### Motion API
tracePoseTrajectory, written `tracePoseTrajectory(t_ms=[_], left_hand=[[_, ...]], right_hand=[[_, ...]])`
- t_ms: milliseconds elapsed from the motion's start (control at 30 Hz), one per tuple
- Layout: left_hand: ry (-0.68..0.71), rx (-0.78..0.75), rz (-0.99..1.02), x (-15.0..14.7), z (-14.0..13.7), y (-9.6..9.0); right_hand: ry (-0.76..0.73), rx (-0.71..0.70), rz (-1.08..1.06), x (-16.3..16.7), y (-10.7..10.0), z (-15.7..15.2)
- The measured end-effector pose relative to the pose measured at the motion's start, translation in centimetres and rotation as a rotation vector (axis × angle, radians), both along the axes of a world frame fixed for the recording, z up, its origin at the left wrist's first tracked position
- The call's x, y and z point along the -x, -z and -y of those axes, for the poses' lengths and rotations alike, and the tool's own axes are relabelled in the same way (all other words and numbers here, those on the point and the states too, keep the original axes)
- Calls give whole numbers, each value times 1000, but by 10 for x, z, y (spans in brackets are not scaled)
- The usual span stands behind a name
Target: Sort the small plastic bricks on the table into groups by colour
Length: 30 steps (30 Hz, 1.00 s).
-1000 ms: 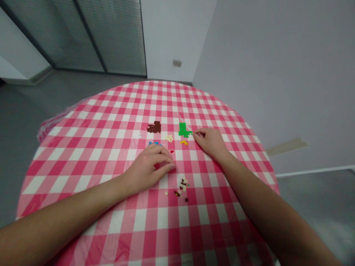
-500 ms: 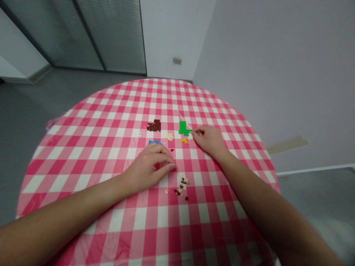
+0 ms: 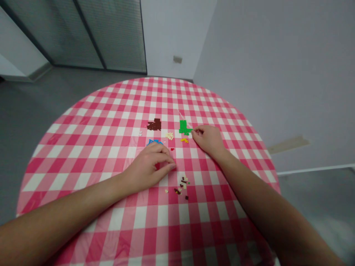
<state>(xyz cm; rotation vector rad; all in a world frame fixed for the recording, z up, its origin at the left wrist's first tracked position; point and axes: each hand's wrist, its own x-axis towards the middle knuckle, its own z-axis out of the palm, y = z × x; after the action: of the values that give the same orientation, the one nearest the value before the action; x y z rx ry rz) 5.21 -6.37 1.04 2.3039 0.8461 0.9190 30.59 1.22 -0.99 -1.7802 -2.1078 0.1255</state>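
Observation:
My right hand (image 3: pixel 208 139) is closed in a pinch, its fingertips at the right edge of a flat group of small green bricks (image 3: pixel 183 128). Anything between those fingertips is too small to make out. Lower left, my left hand (image 3: pixel 151 163) rests over the cloth with its thumb and forefinger pressed together; what they hold, if anything, cannot be seen. Blue pieces (image 3: pixel 154 142) show just beyond its knuckles, partly hidden. Yellow pieces (image 3: pixel 184 140) lie below the green group, and a small red piece (image 3: pixel 172 149) lies between the hands.
Dark brown bricks (image 3: pixel 154 125) form a group at the back left. Cream pieces (image 3: pixel 169 136) and a few white pieces (image 3: pixel 140 133) lie nearby. Mixed loose pieces (image 3: pixel 181 186) are scattered nearer me. The round table wears a checked cloth (image 3: pixel 133 240); a wall (image 3: pixel 271 66) stands at the right.
The view has tilted very slightly. Both hands stay in nearly the same places, and slightly more of the blue pieces shows beyond my left hand.

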Motion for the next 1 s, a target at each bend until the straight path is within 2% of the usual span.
tracePoseTrajectory(t_ms=[333,467,533,633,733,833,1000], left_hand=[[13,-10,-11,0,-1,0],[6,-1,-27,0,-1,-1],[7,3,-29,0,-1,-1],[10,11,-36,-1,-1,-1],[9,17,-41,-1,-1,0],[11,29,-50,-2,0,2],[15,39,-70,-1,0,1]], right_hand=[[-27,-2,-10,-1,1,2],[-66,42,-139,-1,-11,10],[-213,157,-219,0,-24,19],[-563,498,-221,5,-46,36],[-699,713,-77,14,-61,53],[-751,740,29,21,-62,62],[-778,705,83,27,-54,66]])
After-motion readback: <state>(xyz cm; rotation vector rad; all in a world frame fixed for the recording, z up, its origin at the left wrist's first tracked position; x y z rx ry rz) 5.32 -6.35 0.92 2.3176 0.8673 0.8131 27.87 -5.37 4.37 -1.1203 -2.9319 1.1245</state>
